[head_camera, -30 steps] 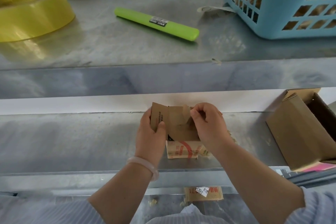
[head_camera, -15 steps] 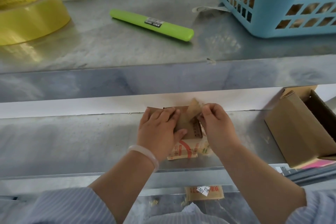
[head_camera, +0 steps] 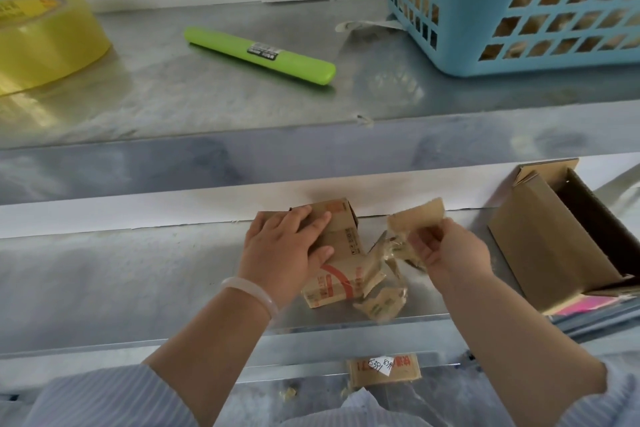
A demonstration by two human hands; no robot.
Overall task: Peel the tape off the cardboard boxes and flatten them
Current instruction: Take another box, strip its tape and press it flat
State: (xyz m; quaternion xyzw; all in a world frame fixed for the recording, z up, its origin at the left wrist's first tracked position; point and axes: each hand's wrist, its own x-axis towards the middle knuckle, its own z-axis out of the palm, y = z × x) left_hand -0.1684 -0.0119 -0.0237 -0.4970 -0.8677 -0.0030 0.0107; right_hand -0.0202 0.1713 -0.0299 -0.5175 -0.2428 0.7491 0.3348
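A small brown cardboard box (head_camera: 341, 230) lies on the lower metal shelf (head_camera: 121, 274), on top of a flattened box with red print (head_camera: 332, 284). My left hand (head_camera: 285, 250) presses flat on the small box, fingers spread over its top. My right hand (head_camera: 446, 250) is lifted to the right of the box and pinches a peeled strip of brown tape (head_camera: 417, 217). Crumpled tape pieces (head_camera: 384, 298) lie between the hands at the shelf's front.
An open cardboard box (head_camera: 550, 239) lies on its side at the right of the lower shelf. The upper shelf holds a yellow tape roll (head_camera: 45, 38), a green cutter (head_camera: 259, 50) and a blue basket (head_camera: 519, 7). Another flattened box (head_camera: 382, 369) lies below.
My right hand has pulled the tape strip off the box and moved right, away from it. My left hand has stayed pressing on the box, which now lies lower.
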